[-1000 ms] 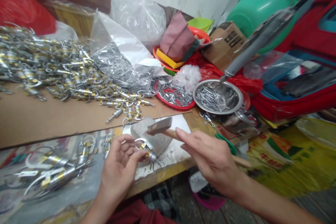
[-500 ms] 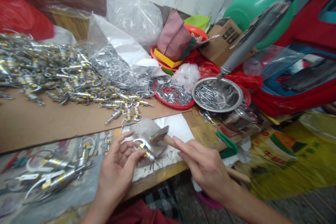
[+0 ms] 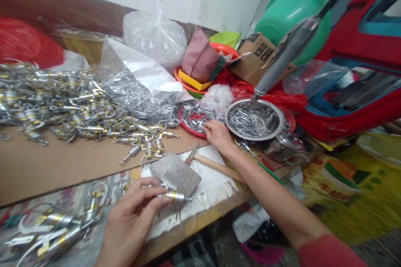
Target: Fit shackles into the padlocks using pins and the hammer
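Between the thumb and fingers of my left hand (image 3: pixel 134 208) is a small metal hook fitting (image 3: pixel 177 196), with a silver barrel, yellow pieces and a wire eye pointing right. It is held beside the near edge of a grey stone block (image 3: pixel 175 173). My right hand (image 3: pixel 219 135) reaches to a red tray (image 3: pixel 194 132) of small metal pieces, its fingertips closed among them. What they pinch is too small to make out. Under the right forearm a hammer (image 3: pixel 216 167) with a wooden handle lies on white paper, its head near the block.
A heap of finished-looking hook fittings (image 3: pixel 78 104) covers the left back. Several larger ones (image 3: pixel 62 221) lie front left. A steel bowl (image 3: pixel 275 129) of metal pins stands right of the tray, under a hanging grey power screwdriver (image 3: pixel 282 54). A clear bag (image 3: pixel 134 91) of metal parts lies behind.
My right hand has let go of the hammer, now lying on the paper, and moved up to the red tray. My left hand keeps the fitting, now lower and turned more level.
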`<state>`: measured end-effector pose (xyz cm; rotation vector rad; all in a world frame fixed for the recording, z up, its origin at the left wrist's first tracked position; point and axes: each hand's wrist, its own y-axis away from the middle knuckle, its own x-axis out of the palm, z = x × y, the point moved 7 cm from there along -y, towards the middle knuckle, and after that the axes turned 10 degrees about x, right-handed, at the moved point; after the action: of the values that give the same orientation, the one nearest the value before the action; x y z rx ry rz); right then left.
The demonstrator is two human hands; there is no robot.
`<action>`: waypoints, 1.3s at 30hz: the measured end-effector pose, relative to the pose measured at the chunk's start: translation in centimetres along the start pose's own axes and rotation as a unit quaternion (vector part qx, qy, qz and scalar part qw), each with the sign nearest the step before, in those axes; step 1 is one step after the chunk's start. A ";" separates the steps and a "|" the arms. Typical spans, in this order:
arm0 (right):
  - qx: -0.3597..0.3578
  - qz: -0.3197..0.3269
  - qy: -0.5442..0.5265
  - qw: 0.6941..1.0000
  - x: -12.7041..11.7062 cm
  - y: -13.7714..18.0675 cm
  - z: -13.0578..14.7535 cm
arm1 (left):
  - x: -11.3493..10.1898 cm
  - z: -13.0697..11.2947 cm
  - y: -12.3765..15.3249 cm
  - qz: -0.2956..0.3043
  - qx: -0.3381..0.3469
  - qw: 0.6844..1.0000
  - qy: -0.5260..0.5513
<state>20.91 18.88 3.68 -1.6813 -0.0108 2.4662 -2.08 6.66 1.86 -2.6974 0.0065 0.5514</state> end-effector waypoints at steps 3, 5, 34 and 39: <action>0.028 0.012 0.015 0.999 1.1 -3.5 0.1 | -0.2 -0.1 0.0 -0.003 0.014 1.000 -0.012; 0.038 0.019 0.013 0.999 1.5 -4.7 -0.1 | -0.3 -0.1 -0.1 0.004 0.026 0.999 -0.019; -0.239 -0.006 -0.469 0.850 -2.2 15.6 7.7 | -0.4 -4.3 0.1 -0.004 0.113 0.992 0.057; -0.270 -0.084 -0.413 0.866 -3.2 16.7 6.8 | -0.8 -2.9 0.3 -0.009 0.010 0.994 0.105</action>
<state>13.68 2.54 7.55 -0.5306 -0.9674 2.9764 -1.75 5.25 4.50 -2.7209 0.0455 0.2586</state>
